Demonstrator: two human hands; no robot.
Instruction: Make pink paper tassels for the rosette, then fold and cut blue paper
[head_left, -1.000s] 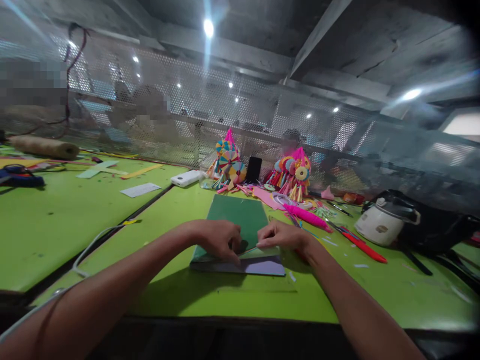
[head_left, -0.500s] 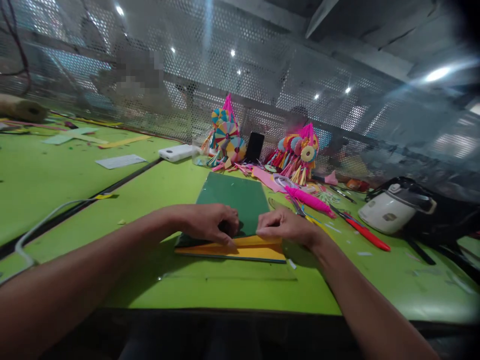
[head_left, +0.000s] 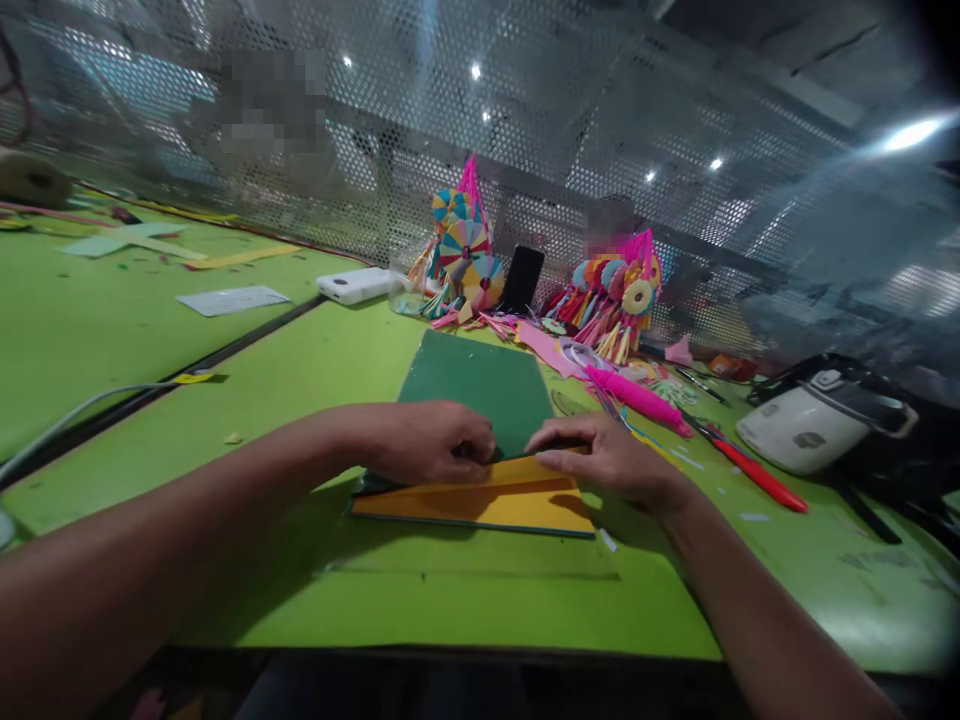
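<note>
A stack of coloured paper sheets lies flat on the green table [head_left: 465, 600] in front of me. Its dark green top sheet [head_left: 480, 385] is peeled back at the near edge, baring an orange sheet [head_left: 487, 500] underneath. My left hand [head_left: 431, 440] is closed, pinching the near edge of the green sheet. My right hand [head_left: 600, 455] rests beside it with fingers curled, pressing on the same edge where green meets orange. The fingertips of both hands almost touch.
Colourful paper ornaments [head_left: 461, 250] [head_left: 619, 295] and a black phone [head_left: 523, 280] stand by the mesh screen [head_left: 525, 150]. A pink paper roll [head_left: 637, 398], red-handled tool [head_left: 757, 475], white cooker [head_left: 817, 425], white box [head_left: 352, 285] and paper scraps [head_left: 232, 299] lie around. A white cable [head_left: 75, 410] runs at left.
The purple sheet seen a second ago is gone from view and an orange sheet now shows under the green one. The camera tilted down; both hands stayed at the stack's near edge.
</note>
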